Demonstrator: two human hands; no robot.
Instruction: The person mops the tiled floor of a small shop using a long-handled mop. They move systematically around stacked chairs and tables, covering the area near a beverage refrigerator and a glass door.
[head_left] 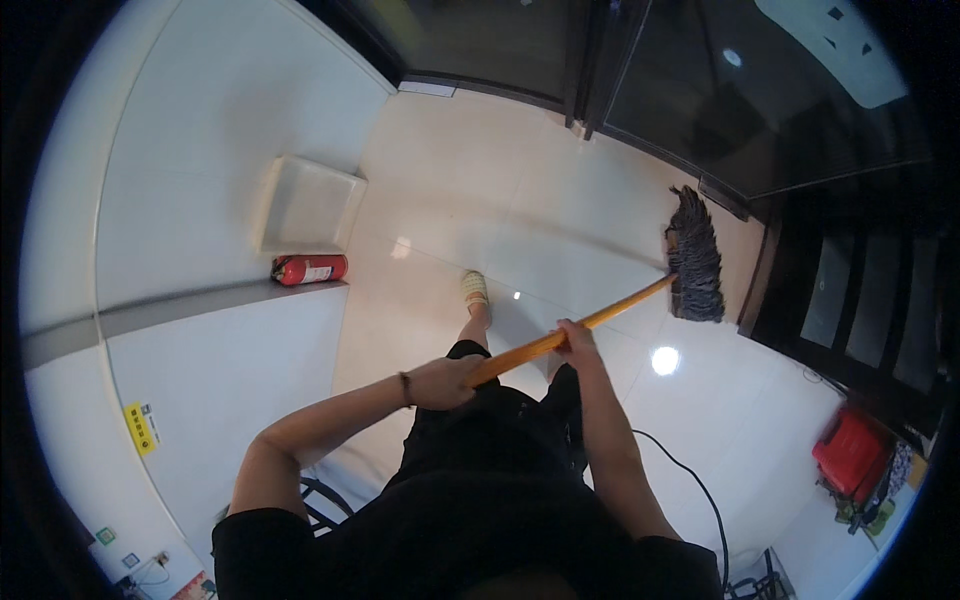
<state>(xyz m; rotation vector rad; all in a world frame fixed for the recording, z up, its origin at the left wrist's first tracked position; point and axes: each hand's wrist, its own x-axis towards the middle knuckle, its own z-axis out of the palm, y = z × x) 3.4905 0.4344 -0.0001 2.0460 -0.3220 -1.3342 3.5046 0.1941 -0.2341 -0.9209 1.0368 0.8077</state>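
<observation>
An orange mop handle (570, 333) and dark grey mop head (695, 258) are seen; a red fire extinguisher (309, 269) is seen against the white wall (200, 150).

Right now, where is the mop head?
In the head view the mop head lies on the pale floor at upper right, beside the dark glass door, at the far end of the orange handle held by both hands.
</observation>
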